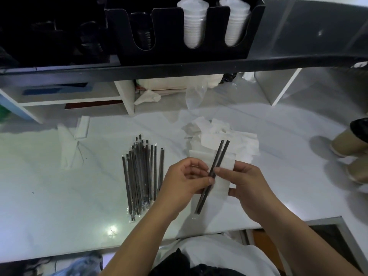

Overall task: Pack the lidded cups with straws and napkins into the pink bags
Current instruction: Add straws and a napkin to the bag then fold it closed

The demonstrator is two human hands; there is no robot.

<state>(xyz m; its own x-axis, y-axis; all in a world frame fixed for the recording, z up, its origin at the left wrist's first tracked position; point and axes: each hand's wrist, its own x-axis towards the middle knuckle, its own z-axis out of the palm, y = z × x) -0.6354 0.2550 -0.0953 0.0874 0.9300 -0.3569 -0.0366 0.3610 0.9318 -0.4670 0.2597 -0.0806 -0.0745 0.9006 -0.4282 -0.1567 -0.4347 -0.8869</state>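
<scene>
Left hand [186,177] and right hand [244,181], fingers curled, together pinch two wrapped straws [216,166] against a folded napkin [221,179] above the counter [59,196]. Lidded cups [350,140] are cut off at right edge. No legible writing.

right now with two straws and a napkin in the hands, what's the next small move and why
Probably fold the napkin round the two straws to make one set. Both hands already hold them together: the left hand pinches the straws against the napkin, and the right hand holds the napkin's other edge. The cups wait at the far right.
</scene>
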